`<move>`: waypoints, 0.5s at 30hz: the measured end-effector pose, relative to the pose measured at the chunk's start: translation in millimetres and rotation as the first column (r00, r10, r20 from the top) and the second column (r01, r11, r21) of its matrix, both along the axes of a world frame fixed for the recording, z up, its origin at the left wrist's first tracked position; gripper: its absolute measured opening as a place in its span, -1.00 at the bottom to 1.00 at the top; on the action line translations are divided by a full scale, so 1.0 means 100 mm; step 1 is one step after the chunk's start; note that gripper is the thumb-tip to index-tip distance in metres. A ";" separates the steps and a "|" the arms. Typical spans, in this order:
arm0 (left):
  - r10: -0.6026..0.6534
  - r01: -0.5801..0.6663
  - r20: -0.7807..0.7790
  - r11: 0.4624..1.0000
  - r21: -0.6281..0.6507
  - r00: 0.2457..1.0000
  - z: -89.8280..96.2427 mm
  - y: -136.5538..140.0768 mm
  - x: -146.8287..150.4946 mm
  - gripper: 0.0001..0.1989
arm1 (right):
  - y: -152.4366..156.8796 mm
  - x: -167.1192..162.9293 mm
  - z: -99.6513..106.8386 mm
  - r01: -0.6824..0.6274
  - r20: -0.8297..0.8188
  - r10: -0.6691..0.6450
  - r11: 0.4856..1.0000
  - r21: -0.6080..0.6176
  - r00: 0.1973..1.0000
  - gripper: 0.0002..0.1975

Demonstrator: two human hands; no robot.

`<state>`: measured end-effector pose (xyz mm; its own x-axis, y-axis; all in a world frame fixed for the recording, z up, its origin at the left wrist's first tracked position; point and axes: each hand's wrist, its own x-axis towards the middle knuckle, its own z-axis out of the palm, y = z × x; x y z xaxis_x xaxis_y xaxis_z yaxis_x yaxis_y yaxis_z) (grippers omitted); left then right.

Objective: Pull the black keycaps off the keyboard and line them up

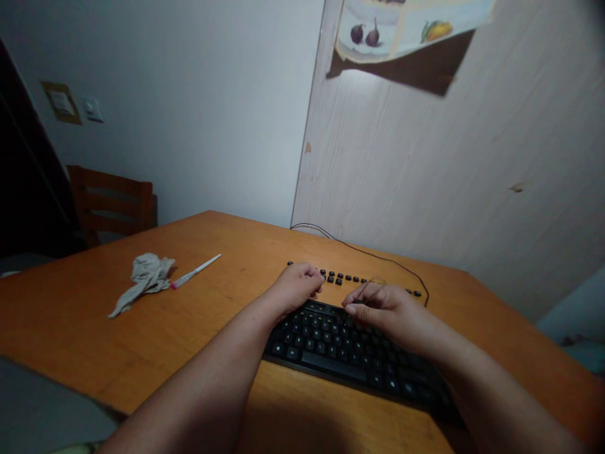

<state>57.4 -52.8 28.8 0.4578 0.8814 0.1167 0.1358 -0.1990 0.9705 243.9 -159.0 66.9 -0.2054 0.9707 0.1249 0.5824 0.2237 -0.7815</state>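
A black computer keyboard lies at a slant on the wooden table in front of me. Several switch spots along its top rows show without keycaps. My left hand rests at the keyboard's upper left edge with its fingers curled closed; whatever may be inside them is hidden. Over the upper right part of the keys, my right hand pinches a small dark keycap between thumb and fingers. Behind both hands, loose black keycaps stand in rows on the table. Thin wire loops show just above my right knuckles.
A crumpled grey cloth and a white brush with a pink end lie to the left on the table. The black cable curves behind the keycaps near the wall. A wooden chair stands beyond the far left edge.
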 end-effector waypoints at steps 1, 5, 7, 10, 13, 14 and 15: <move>-0.001 0.001 0.000 1.000 0.000 1.000 0.00 0.00 0.00 -0.85 | 0.00 -0.01 0.00 0.003 0.029 -0.004 0.999 0.033 1.000 -0.83; -0.004 0.004 -0.009 1.000 0.008 1.000 0.01 -0.01 0.01 -0.86 | -0.02 -0.05 0.00 -0.002 0.114 -0.012 0.992 0.123 0.993 -0.86; -0.003 0.003 -0.014 1.000 0.012 1.000 0.01 -0.02 0.01 -0.87 | -0.02 -0.07 -0.02 -0.007 0.132 -0.006 0.996 0.091 0.991 -0.85; -0.005 0.005 -0.016 1.000 0.013 1.000 0.01 -0.02 0.01 -0.86 | -0.03 -0.10 -0.08 0.025 0.096 -0.022 0.999 -0.033 0.995 -0.80; -0.005 0.006 -0.022 1.000 0.015 1.000 0.00 -0.01 0.01 -0.85 | -0.02 -0.12 -0.13 0.064 0.034 -0.061 0.993 -0.096 0.998 -0.77; -0.005 0.005 -0.023 1.000 0.013 1.000 0.00 -0.01 0.01 -0.85 | -0.01 -0.12 -0.13 0.070 0.020 -0.069 0.993 -0.100 0.997 -0.77; -0.006 0.007 -0.025 1.000 0.011 1.000 0.00 -0.01 0.01 -0.85 | -0.01 -0.13 -0.13 0.081 0.010 -0.080 0.992 -0.100 0.997 -0.76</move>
